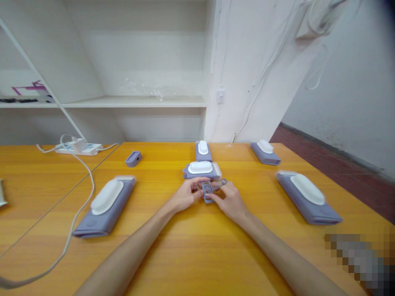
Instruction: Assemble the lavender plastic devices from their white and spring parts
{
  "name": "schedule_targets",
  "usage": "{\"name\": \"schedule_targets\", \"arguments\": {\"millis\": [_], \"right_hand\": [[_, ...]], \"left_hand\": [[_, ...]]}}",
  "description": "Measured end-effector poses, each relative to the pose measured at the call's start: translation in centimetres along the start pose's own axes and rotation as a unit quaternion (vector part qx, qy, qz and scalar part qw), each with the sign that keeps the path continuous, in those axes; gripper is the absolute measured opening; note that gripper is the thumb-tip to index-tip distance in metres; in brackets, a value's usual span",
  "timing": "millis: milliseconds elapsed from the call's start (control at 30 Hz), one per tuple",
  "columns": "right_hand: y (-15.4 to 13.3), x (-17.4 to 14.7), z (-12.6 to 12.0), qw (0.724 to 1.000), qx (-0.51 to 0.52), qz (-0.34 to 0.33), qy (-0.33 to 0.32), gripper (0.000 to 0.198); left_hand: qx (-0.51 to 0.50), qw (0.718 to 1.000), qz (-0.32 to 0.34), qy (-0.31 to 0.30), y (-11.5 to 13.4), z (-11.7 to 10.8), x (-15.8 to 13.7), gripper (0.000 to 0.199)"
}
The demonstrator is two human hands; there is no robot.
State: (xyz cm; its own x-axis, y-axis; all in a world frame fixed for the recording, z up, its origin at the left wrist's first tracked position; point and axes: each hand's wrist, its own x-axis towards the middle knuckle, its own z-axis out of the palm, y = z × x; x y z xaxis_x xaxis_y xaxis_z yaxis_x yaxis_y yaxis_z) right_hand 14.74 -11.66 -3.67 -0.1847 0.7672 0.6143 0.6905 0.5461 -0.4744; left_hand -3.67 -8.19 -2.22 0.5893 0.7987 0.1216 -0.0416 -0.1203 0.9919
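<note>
Near the middle of the table, both hands are closed on a small grey-purple plastic part (207, 191) with openings in it. My left hand (187, 196) grips its left side between thumb and fingers. From the right, my right hand (231, 200) pinches the same part. A coil spring (219, 184) sticks out of it toward the right fingers, which seem to touch it. Just beyond the hands lies a grey-purple body with a white bristled brush pad (200, 167) on top. Behind that one is another such brush (203, 150).
More grey-purple brushes with white pads lie at left (106, 201), right (308, 193) and back right (265, 151). A small hollow purple piece (133, 159) sits at the back left. A power strip (79, 147) trails a white cable (75, 220) along the table's left side.
</note>
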Motion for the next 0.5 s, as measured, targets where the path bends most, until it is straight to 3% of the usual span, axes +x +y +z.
{"name": "schedule_targets", "arguments": {"millis": [367,500], "right_hand": [[-0.8,0.23,-0.34,0.999,0.02,0.031,-0.003,0.016],[-0.98,0.32,-0.57,0.994,0.084,0.07,-0.022,0.023]], "left_hand": [[-0.056,0.998,-0.001,0.02,0.15,0.32,0.09,0.047],[-0.087,0.996,0.0,0.028,0.23,0.14,0.31,0.048]]}}
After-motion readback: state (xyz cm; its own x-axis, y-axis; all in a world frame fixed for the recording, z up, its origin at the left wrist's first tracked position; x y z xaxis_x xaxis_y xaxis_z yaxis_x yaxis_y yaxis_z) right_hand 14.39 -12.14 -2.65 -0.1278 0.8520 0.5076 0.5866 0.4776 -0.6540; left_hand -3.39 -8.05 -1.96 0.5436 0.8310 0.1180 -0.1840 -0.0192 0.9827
